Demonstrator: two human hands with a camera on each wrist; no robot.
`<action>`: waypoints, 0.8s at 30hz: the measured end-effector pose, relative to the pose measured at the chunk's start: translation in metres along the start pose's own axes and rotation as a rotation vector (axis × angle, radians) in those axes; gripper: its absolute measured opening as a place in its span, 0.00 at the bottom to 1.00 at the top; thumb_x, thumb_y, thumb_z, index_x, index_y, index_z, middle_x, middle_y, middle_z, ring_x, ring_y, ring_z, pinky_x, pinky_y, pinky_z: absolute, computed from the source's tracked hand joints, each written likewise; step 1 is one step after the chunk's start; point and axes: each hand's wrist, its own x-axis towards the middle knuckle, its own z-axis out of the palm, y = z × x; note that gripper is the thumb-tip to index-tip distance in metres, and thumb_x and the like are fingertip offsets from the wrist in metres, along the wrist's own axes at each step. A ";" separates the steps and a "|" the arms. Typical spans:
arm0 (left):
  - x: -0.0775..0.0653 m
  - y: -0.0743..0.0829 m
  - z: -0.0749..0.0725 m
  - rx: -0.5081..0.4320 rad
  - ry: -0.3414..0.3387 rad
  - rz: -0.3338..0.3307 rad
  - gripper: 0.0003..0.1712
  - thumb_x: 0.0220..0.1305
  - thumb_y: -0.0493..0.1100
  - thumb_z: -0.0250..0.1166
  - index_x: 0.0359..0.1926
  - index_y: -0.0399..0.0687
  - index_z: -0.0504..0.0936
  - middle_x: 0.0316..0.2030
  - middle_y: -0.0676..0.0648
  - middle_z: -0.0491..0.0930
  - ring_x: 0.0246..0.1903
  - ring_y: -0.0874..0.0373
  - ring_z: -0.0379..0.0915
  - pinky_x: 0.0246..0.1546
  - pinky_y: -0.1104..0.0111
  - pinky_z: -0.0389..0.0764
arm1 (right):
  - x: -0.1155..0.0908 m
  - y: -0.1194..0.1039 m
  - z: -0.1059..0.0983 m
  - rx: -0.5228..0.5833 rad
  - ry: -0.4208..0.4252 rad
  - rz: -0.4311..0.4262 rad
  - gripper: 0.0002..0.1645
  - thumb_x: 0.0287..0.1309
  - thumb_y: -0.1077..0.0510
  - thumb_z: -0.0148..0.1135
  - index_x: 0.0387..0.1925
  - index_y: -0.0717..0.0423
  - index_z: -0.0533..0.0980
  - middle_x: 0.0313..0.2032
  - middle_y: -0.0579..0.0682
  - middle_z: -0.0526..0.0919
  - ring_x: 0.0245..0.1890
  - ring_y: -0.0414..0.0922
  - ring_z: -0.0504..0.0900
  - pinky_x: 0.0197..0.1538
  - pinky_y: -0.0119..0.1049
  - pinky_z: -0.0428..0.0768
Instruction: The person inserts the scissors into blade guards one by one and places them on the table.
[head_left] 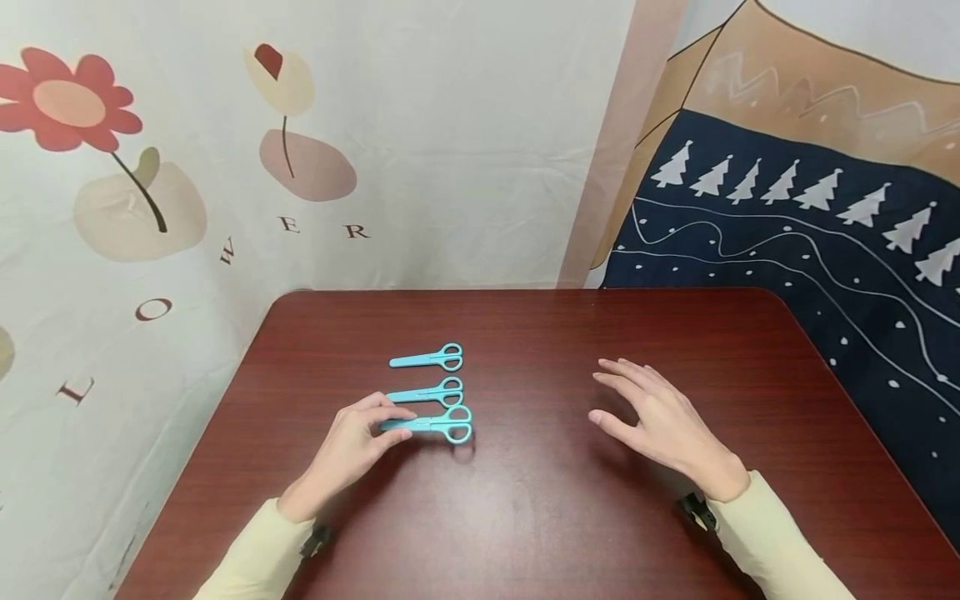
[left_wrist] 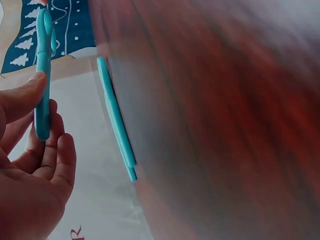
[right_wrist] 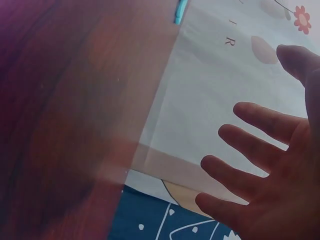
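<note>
My left hand point(head_left: 354, 440) pinches a pair of light-blue scissors point(head_left: 448, 424) by the blade end between thumb and fingers, with the handle loops pointing right. In the left wrist view these scissors point(left_wrist: 43, 75) are held above the tabletop. Two similar pairs lie on the table behind: the middle scissors point(head_left: 448, 392), whose tip is partly hidden by my left fingers, and the far scissors point(head_left: 427, 359), blades to the left. To the right, my right hand point(head_left: 660, 417) hovers over the table with its fingers spread and holds nothing; the right wrist view shows the same spread fingers point(right_wrist: 245, 170).
The dark red-brown table point(head_left: 540, 517) meets a pale printed cloth point(head_left: 465, 150) along its back edge. On the right hangs a navy cloth point(head_left: 750, 233) with white trees. Dark bands point(head_left: 697, 510) sit at both wrists.
</note>
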 end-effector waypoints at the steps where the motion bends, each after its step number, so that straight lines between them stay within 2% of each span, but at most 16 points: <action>1: 0.000 -0.001 0.000 0.004 -0.003 0.000 0.15 0.50 0.33 0.82 0.39 0.52 0.92 0.32 0.59 0.79 0.27 0.68 0.67 0.28 0.72 0.71 | 0.000 0.000 0.001 -0.001 -0.002 0.000 0.35 0.63 0.38 0.69 0.63 0.54 0.80 0.68 0.52 0.76 0.71 0.57 0.70 0.71 0.61 0.64; 10: -0.001 -0.004 0.004 0.057 -0.052 0.012 0.14 0.50 0.32 0.82 0.38 0.50 0.92 0.32 0.61 0.78 0.27 0.69 0.68 0.29 0.71 0.72 | 0.000 0.000 0.002 -0.016 0.006 -0.024 0.35 0.62 0.37 0.69 0.63 0.54 0.80 0.68 0.52 0.76 0.70 0.57 0.70 0.71 0.62 0.64; 16: 0.001 -0.006 0.004 0.054 -0.086 -0.026 0.12 0.52 0.33 0.81 0.37 0.51 0.92 0.31 0.62 0.78 0.28 0.68 0.69 0.30 0.71 0.73 | 0.001 -0.001 0.002 -0.016 0.016 -0.034 0.35 0.62 0.37 0.70 0.62 0.54 0.80 0.67 0.52 0.76 0.70 0.58 0.71 0.71 0.61 0.64; 24: 0.005 -0.014 0.000 0.050 -0.180 -0.079 0.11 0.53 0.34 0.80 0.37 0.53 0.92 0.32 0.61 0.80 0.31 0.62 0.74 0.33 0.70 0.74 | 0.001 -0.003 0.000 -0.026 0.011 -0.033 0.35 0.62 0.37 0.70 0.62 0.54 0.80 0.68 0.52 0.76 0.70 0.57 0.70 0.71 0.60 0.65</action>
